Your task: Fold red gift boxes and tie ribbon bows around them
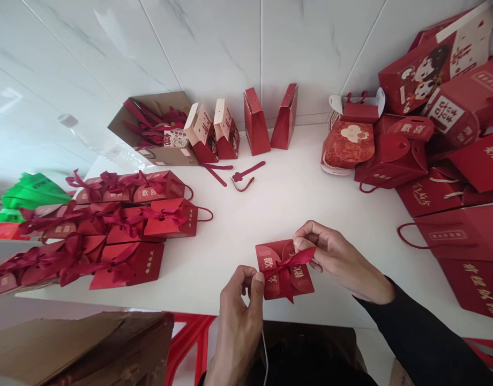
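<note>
A small red gift box [305, 288] with gold lettering stands near the front edge of the white table, directly before me. Across its top lies a dark red ribbon [286, 276] tied in a bow, with a tail hanging toward me. My left hand [240, 305] pinches the bow's left side between thumb and forefinger, at the box's left edge. On the other side, my right hand [335, 260] is closed in a pinch on the ribbon's right loop, by the box's upper right corner. The fingertips cover the ends of both loops.
Rows of bow-tied red boxes [176, 220] fill the left side. A cardboard box [170, 155] of ribbons, several upright boxes [258, 126] and loose ribbon pieces [248, 171] lie farther back. Red bags and boxes [459, 230] pile up on the right. A plastic bottle [89, 136] stands back left.
</note>
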Demonstrator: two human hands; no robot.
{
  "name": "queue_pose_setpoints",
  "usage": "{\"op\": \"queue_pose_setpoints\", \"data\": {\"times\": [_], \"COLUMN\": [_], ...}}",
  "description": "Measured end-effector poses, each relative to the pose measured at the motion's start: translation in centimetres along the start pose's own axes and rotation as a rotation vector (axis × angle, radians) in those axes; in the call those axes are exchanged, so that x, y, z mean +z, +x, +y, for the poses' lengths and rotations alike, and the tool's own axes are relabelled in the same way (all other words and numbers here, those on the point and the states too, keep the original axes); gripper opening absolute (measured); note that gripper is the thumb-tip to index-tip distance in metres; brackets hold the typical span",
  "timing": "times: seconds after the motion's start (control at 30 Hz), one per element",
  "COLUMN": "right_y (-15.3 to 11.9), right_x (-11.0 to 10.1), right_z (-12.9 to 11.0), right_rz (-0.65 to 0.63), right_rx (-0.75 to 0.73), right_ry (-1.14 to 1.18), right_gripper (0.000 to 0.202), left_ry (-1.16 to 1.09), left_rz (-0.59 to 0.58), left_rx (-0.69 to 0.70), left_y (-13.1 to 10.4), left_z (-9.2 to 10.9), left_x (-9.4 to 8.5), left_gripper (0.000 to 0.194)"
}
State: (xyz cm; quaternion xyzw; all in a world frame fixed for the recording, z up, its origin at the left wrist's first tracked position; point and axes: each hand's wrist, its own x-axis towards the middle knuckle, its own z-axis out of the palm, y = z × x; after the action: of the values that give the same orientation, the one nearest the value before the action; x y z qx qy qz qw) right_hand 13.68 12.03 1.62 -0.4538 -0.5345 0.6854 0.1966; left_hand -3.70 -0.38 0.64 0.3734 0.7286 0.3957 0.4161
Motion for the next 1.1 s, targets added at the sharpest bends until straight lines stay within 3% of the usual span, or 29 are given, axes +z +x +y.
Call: {"op": "queue_pose_setpoints", "data": {"times": [0.3, 0.4, 0.5, 0.6, 0.67, 0.77, 1.1], "right_y": [-0.3, -1.1, -2.0, -2.4, -2.2, -1.8, -1.5], "right_x": [0.2, -0.2, -0.3, 0.1, 0.5, 1.0, 1.5], "right_z": [0.1, 0.0, -0.2, -0.1, 0.0, 0.2, 0.0], "right_rz": [0.098, 0.215, 0.328, 0.279, 0.213, 0.173, 0.187], "right_rx": [-0.03, -0.041, -0.075, -0.156, -0.19, -0.203, -0.133], "right_ry": [-0.062, -0.133, -0.286, -0.438, -0.486, -0.466, -0.316], "right_gripper": [0.033, 0.037, 0.04, 0.036, 0.032, 0.02, 0.027], "left_ry": [-0.09, -0.079, 0.033, 0.179, 0.261, 0.331, 0.332], "left_rz": [0.046, 0.143, 0.205, 0.124, 0.089, 0.114, 0.14], "left_rx": [-0.103, -0.035, 0.128, 0.35, 0.428, 0.471, 0.456], "left_y": [-0.3, -0.3, -0.1, 0.2, 0.3, 0.6, 1.4], "left_z": [1.1, 1.2, 1.3, 1.2, 1.1, 1.1, 1.3], "left_x": [-0.2, -0.3, -0.3, 0.3, 0.9, 1.7, 2.4], "left_gripper": [0.041, 0.029, 0.016, 0.009, 0.013, 0.014, 0.011]}}
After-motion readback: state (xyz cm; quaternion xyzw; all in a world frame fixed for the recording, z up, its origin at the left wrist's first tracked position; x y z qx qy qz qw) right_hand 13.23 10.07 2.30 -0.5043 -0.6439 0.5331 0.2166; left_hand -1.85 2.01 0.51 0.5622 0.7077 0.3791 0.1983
